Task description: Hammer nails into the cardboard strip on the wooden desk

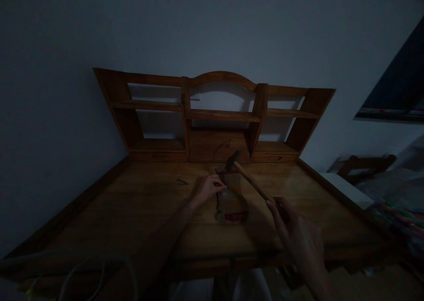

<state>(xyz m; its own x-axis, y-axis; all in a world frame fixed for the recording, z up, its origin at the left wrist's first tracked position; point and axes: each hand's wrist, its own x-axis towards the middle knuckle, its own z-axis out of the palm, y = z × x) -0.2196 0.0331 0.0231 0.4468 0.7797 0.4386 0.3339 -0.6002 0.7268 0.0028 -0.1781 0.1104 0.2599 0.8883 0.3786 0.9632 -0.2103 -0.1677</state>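
My right hand (293, 228) is wrapped round the wooden handle of a hammer (253, 184). The hammer's dark metal head is raised over the far end of a brown, red-edged piece that looks like cardboard (233, 203), lying on the wooden desk (149, 203). At the left side of that piece, my left hand (209, 187) pinches with thumb and fingertips. Whatever sits between those fingertips is too small and dark to make out. A few thin, small pieces (182, 182) lie on the desktop left of my left hand.
A wooden shelf unit (225, 115) with several compartments stands along the desk's back edge, against the wall. Raised rims border the desk's sides. Pale cables (102, 265) loop at the lower left. To the right are a white surface (347, 189) and a wooden chair back (367, 164).
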